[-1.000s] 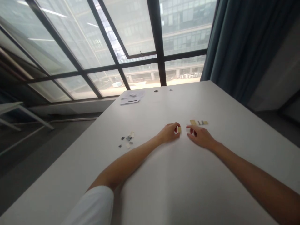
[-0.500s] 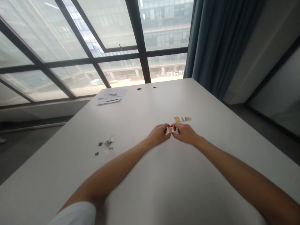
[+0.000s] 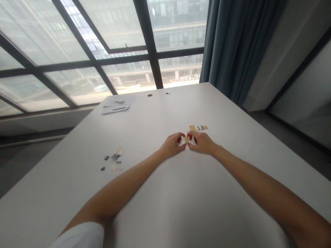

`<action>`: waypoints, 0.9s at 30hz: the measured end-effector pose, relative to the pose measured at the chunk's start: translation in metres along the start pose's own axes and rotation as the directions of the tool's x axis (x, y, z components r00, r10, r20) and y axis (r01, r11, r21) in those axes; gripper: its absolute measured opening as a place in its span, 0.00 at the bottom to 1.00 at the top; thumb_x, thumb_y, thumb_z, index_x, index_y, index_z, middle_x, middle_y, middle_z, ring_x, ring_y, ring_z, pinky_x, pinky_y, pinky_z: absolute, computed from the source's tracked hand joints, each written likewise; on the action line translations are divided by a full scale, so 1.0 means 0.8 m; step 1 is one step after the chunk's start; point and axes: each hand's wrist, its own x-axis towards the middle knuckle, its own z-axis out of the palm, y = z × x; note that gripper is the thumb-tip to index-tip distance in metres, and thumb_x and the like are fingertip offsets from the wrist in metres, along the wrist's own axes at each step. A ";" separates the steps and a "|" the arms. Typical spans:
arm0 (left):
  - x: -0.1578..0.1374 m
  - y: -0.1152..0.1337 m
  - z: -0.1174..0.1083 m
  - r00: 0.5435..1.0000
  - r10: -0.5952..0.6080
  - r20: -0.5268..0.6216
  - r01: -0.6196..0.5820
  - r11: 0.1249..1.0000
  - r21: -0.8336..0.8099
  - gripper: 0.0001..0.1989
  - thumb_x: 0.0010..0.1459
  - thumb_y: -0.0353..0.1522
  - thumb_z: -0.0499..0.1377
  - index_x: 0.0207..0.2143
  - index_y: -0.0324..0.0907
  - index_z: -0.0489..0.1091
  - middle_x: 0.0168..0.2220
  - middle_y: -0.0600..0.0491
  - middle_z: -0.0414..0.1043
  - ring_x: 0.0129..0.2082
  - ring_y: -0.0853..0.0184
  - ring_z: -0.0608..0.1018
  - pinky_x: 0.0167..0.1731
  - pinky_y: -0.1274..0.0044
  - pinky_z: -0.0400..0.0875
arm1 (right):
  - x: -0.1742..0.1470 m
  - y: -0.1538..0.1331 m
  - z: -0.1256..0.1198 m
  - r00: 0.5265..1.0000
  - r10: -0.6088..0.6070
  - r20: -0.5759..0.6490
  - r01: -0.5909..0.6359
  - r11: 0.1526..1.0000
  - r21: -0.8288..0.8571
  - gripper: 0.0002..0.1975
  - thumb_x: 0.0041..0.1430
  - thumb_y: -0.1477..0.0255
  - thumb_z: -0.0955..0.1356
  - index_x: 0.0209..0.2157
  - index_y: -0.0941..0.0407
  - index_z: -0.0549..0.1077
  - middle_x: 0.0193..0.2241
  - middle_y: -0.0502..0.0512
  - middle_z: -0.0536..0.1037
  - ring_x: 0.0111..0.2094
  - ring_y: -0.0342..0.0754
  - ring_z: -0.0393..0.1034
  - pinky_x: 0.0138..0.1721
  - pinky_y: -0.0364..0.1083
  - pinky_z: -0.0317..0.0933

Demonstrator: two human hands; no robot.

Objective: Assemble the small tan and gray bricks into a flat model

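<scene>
Between my two hands is a small yellowish rectangular piece (image 3: pixel 186 140), with a thin grey strip showing along its right edge. My left hand (image 3: pixel 173 144) pinches its left side between thumb and fingers. The right hand (image 3: pixel 201 142) grips the opposite side the same way. Just beyond my right hand lies a row of flat yellow and grey pieces (image 3: pixel 192 127) on the white table (image 3: pixel 155 193). The piece is too small for me to tell its exact kind.
Left of my left forearm lie several loose dark, grey and cream scraps (image 3: pixel 115 157). Papers (image 3: pixel 116 107) rest at the far left corner, and a round black disc (image 3: pixel 149 95) is at the back. Windows and a blue curtain (image 3: pixel 227 51) stand behind the table.
The head view has shifted slightly, so everything sits a little further left and up. A grey strip now shows at the right side of the yellowish piece; both hands still hold it.
</scene>
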 end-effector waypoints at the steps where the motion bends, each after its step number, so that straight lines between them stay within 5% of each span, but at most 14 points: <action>1: 0.000 0.000 0.000 1.000 0.002 -0.004 -0.002 1.000 0.001 0.15 0.53 0.33 0.62 0.45 0.42 0.71 0.27 0.59 0.67 0.27 0.71 0.69 0.29 0.79 0.63 | 0.000 0.000 0.000 1.000 0.000 0.004 0.000 1.000 0.002 0.11 0.53 0.71 0.70 0.40 0.53 0.69 0.30 0.47 0.75 0.25 0.41 0.65 0.30 0.41 0.53; 27: 0.000 0.006 -0.004 1.000 -0.015 0.015 0.014 0.999 0.033 0.17 0.53 0.35 0.63 0.45 0.42 0.71 0.27 0.59 0.66 0.28 0.70 0.69 0.31 0.79 0.64 | -0.001 0.004 -0.001 0.999 -0.012 0.032 0.011 1.000 0.023 0.12 0.54 0.69 0.71 0.41 0.53 0.69 0.28 0.46 0.75 0.25 0.42 0.65 0.30 0.41 0.54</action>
